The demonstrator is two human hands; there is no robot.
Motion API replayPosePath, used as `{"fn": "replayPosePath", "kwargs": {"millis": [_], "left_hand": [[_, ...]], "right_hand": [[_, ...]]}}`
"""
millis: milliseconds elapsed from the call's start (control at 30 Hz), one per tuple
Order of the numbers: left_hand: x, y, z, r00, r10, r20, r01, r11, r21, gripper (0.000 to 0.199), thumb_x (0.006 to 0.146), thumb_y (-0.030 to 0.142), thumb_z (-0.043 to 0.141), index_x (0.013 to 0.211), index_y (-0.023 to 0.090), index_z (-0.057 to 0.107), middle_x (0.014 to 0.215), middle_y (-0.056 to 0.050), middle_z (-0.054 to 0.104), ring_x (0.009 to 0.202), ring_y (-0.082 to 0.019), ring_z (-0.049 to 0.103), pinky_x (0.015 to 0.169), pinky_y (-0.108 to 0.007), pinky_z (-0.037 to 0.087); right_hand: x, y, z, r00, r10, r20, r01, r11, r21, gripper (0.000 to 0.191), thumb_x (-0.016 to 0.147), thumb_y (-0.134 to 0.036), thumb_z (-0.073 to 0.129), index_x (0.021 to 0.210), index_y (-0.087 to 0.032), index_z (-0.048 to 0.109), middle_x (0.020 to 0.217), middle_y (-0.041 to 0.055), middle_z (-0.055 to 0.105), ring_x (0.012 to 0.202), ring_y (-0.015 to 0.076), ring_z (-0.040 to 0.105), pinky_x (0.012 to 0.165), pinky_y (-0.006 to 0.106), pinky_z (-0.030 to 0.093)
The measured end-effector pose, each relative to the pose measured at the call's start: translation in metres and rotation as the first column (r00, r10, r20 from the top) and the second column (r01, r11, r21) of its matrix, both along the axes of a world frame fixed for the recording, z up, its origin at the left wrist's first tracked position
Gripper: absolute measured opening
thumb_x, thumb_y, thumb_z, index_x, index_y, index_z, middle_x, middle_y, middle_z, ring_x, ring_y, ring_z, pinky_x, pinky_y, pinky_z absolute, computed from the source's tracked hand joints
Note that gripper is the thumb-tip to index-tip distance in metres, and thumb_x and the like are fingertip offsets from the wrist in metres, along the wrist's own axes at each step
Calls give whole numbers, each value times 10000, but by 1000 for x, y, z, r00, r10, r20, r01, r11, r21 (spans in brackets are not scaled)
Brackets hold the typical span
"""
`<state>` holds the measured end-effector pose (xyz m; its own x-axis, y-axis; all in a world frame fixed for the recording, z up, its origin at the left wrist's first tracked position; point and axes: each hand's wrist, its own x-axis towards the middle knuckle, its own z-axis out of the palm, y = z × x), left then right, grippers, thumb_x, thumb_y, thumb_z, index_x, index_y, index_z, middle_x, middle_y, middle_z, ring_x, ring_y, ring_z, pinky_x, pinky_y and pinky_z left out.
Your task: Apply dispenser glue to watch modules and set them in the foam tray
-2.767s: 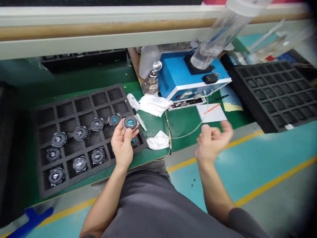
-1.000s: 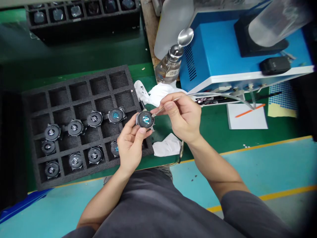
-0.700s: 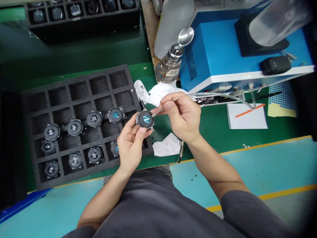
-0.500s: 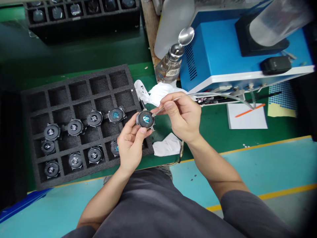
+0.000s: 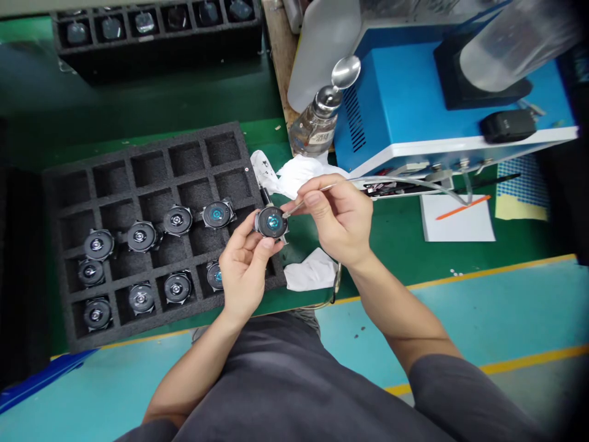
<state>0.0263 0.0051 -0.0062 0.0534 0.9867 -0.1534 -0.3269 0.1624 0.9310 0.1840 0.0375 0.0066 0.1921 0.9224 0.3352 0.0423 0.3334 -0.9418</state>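
Between the thumb and fingers of my left hand (image 5: 245, 268) is a round black watch body (image 5: 271, 222), its blue-lit face turned up. My right hand (image 5: 339, 216) pinches a thin tweezer-like tool (image 5: 301, 202), whose tip meets the right edge of the watch body. I cannot make out what lies under the tip. To the left, a dark foam tray (image 5: 151, 150) holds several similar watch bodies, one of them a watch body (image 5: 216, 215) near my left hand. My left hand partly covers another in the bottom row.
Beyond my hands stand a glass bottle (image 5: 314, 126) with a metal cap and a blue machine (image 5: 414, 67). White cloths (image 5: 311, 270) lie close by. A white paper pad (image 5: 455, 224) bears an orange stick (image 5: 462, 207). A second foam tray (image 5: 161, 52) sits at the back.
The view has shifted very slightly. Both hands keep their hold, with the tool tip still at the watch body's edge.
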Motion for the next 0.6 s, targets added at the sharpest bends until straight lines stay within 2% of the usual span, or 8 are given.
{"fn": "replayPosePath", "kwargs": {"millis": [333, 600], "left_hand": [[-2, 1, 4, 1000, -2, 20, 2, 1000, -12, 434, 866, 320, 792, 1277, 242, 676, 1206, -89, 768, 1080, -219, 747, 841, -310, 659], [-4, 4, 5, 1000, 1, 5, -1, 1000, -21, 439, 876, 315, 786, 1296, 248, 676, 1258, -89, 751, 1145, -230, 727, 891, -295, 638]], "right_hand": [[0, -1, -1, 999, 12, 38, -12, 1000, -4, 194, 985, -406, 631, 950, -218, 661, 932, 34, 720, 771, 161, 767, 686, 286, 650], [1, 5, 2, 995, 48, 90, -49, 999, 10, 198, 998, -383, 604, 974, -194, 657, 912, 38, 728, 805, 155, 773, 711, 261, 625]]}}
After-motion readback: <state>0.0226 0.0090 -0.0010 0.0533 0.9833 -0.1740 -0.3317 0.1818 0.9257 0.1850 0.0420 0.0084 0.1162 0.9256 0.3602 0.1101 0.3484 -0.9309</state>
